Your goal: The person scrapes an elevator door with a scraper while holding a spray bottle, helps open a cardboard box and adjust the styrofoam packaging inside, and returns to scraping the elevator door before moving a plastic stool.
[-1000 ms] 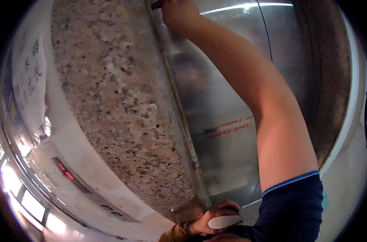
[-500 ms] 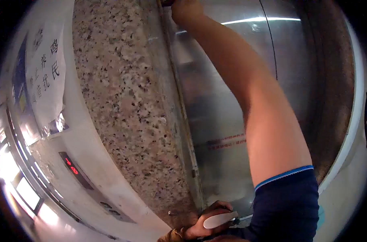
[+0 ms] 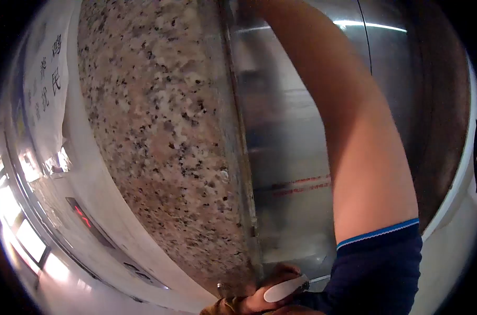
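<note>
My right arm (image 3: 364, 136), in a navy sleeve with blue trim, stretches up across a brushed-steel elevator door (image 3: 296, 126). Its hand (image 3: 254, 4) is almost wholly cut off by the top edge, so the fingers and anything in them are hidden. Low in the view, my left hand (image 3: 259, 300) is closed around a white oblong object (image 3: 284, 290) with a rounded end. Its exact kind I cannot make out; the other end looks dark. Brown material (image 3: 217, 307) lies at the left wrist.
A speckled granite surround (image 3: 159, 121) borders the door. Further left, the pale wall carries a paper notice (image 3: 47, 84) with large black characters and a panel with a red display (image 3: 83, 216). Bright windows (image 3: 28, 236) show at far left. Red lettering (image 3: 301, 185) marks the door.
My right hand has slid up, mostly out of the top edge. The wall and granite have shifted left in view, and the red display reads differently. My left hand still grips the white object.
</note>
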`<action>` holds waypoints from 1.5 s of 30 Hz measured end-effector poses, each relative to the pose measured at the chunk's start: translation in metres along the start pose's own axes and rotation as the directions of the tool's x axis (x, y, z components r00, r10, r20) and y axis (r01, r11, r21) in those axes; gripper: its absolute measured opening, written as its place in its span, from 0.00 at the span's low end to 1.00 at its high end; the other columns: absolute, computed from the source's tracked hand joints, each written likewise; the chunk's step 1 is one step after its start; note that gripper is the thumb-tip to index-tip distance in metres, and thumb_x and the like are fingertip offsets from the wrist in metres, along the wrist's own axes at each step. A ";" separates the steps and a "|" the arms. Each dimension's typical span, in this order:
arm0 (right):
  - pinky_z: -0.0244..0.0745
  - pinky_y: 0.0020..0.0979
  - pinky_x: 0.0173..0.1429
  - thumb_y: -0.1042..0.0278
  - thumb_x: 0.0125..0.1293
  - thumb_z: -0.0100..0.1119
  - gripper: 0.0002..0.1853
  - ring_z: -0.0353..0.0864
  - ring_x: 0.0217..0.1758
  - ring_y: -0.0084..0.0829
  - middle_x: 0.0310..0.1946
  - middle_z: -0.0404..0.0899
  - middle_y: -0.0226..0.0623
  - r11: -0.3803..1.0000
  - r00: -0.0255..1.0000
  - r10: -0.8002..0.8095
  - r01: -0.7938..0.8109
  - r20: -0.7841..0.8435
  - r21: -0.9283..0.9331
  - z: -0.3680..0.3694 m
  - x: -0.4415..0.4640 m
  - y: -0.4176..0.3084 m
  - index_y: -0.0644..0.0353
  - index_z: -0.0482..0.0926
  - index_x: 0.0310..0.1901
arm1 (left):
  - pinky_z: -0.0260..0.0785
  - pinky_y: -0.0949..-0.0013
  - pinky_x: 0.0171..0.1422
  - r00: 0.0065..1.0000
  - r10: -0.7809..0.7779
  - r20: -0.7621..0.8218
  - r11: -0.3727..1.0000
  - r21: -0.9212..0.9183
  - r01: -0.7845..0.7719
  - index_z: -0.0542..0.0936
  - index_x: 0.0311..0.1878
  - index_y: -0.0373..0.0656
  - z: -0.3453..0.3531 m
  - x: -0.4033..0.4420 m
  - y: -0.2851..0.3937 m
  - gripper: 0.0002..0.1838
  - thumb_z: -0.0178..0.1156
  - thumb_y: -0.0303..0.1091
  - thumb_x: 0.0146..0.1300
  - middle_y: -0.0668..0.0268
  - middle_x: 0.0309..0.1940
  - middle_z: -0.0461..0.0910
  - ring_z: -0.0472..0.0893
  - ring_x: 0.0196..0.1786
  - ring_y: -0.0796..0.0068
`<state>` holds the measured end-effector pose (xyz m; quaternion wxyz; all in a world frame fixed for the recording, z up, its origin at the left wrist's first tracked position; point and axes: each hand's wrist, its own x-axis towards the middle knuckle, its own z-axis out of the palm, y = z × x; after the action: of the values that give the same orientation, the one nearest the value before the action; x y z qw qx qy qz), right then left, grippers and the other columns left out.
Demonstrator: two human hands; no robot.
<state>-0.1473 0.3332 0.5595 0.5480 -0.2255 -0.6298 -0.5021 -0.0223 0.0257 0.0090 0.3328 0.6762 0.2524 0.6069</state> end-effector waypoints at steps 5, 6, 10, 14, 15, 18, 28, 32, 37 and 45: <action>0.77 0.43 0.54 0.59 0.67 0.57 0.28 0.77 0.59 0.44 0.63 0.69 0.52 0.994 0.860 -0.047 -0.008 0.508 0.107 -0.086 -0.020 0.013 0.64 0.67 0.66 | 0.65 0.61 0.64 0.997 -0.017 -0.072 1.000 0.002 0.017 0.77 0.57 0.41 0.021 -0.004 0.010 0.26 0.69 0.22 0.53 0.55 0.58 0.70 0.71 0.60 0.57; 0.78 0.45 0.52 0.61 0.67 0.56 0.25 0.79 0.57 0.44 0.59 0.73 0.49 0.991 0.871 -0.069 0.002 0.486 0.136 -0.095 -0.037 0.010 0.62 0.71 0.62 | 0.65 0.61 0.64 0.997 -0.016 -0.071 1.000 0.000 0.016 0.77 0.57 0.41 0.026 -0.005 0.010 0.26 0.69 0.22 0.53 0.55 0.58 0.70 0.71 0.60 0.57; 0.82 0.51 0.45 0.65 0.65 0.55 0.16 0.84 0.51 0.44 0.47 0.84 0.42 0.975 0.894 -0.128 0.035 0.430 0.218 -0.111 -0.099 -0.002 0.58 0.82 0.52 | 0.66 0.61 0.63 0.999 0.021 -0.036 0.981 0.195 -0.014 0.77 0.57 0.40 0.032 -0.007 0.013 0.25 0.68 0.21 0.53 0.54 0.57 0.70 0.72 0.59 0.58; 0.81 0.43 0.41 0.69 0.62 0.53 0.13 0.87 0.39 0.43 0.37 0.86 0.42 0.970 0.927 -0.091 0.000 0.364 0.242 -0.117 -0.117 -0.009 0.60 0.76 0.48 | 0.66 0.60 0.63 0.999 0.004 0.033 0.991 0.136 -0.009 0.77 0.56 0.38 0.027 -0.015 0.006 0.25 0.70 0.22 0.53 0.54 0.55 0.71 0.73 0.59 0.58; 0.80 0.44 0.41 0.69 0.62 0.53 0.14 0.87 0.39 0.42 0.37 0.86 0.42 0.977 0.903 -0.081 -0.011 0.423 0.211 -0.122 -0.115 -0.013 0.60 0.76 0.48 | 0.66 0.60 0.63 0.999 0.000 0.035 0.991 0.130 -0.005 0.77 0.56 0.38 0.028 -0.016 0.005 0.25 0.70 0.22 0.53 0.54 0.55 0.71 0.73 0.59 0.58; 0.83 0.52 0.43 0.70 0.59 0.64 0.20 0.85 0.48 0.45 0.52 0.82 0.41 0.980 0.909 -0.131 0.059 0.396 0.189 -0.119 -0.103 -0.018 0.59 0.82 0.54 | 0.67 0.57 0.64 0.995 -0.094 -0.034 0.995 -0.039 0.093 0.81 0.51 0.36 0.033 -0.010 0.008 0.21 0.72 0.27 0.52 0.54 0.54 0.75 0.73 0.60 0.57; 0.84 0.50 0.38 0.65 0.59 0.64 0.16 0.86 0.47 0.40 0.46 0.85 0.35 0.977 0.914 -0.001 -0.085 0.405 0.195 -0.143 -0.105 -0.019 0.53 0.86 0.49 | 0.67 0.61 0.61 0.997 -0.026 0.075 0.996 0.086 0.020 0.78 0.54 0.39 0.049 -0.016 0.033 0.23 0.69 0.21 0.53 0.57 0.53 0.72 0.74 0.58 0.59; 0.84 0.49 0.36 0.64 0.58 0.64 0.16 0.85 0.48 0.40 0.46 0.85 0.37 0.959 0.917 0.008 -0.119 0.398 0.256 -0.118 -0.076 -0.028 0.55 0.85 0.49 | 0.68 0.58 0.63 1.000 -0.024 0.016 0.998 0.056 0.023 0.79 0.55 0.40 0.034 -0.026 0.020 0.25 0.71 0.24 0.51 0.54 0.56 0.71 0.74 0.59 0.58; 0.81 0.41 0.37 0.68 0.60 0.56 0.11 0.87 0.38 0.37 0.35 0.85 0.40 0.989 0.935 -0.125 0.094 0.331 0.110 -0.108 -0.137 -0.026 0.60 0.80 0.43 | 0.69 0.62 0.62 0.995 -0.078 0.063 0.997 0.008 0.077 0.77 0.55 0.40 0.026 -0.031 0.018 0.25 0.70 0.23 0.51 0.53 0.56 0.71 0.74 0.58 0.60; 0.83 0.52 0.41 0.65 0.60 0.61 0.18 0.86 0.50 0.42 0.51 0.84 0.40 0.965 0.871 -0.011 -0.120 0.492 0.234 -0.129 -0.101 -0.020 0.57 0.84 0.52 | 0.66 0.54 0.65 0.993 -0.094 0.076 0.996 0.008 0.094 0.80 0.55 0.39 0.024 -0.012 0.019 0.23 0.71 0.28 0.54 0.51 0.56 0.72 0.72 0.62 0.55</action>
<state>-0.0748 0.2388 0.4459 0.4095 -0.2898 -0.8009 -0.3269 -0.0010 0.0009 0.0151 0.3688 0.6868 0.2723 0.5640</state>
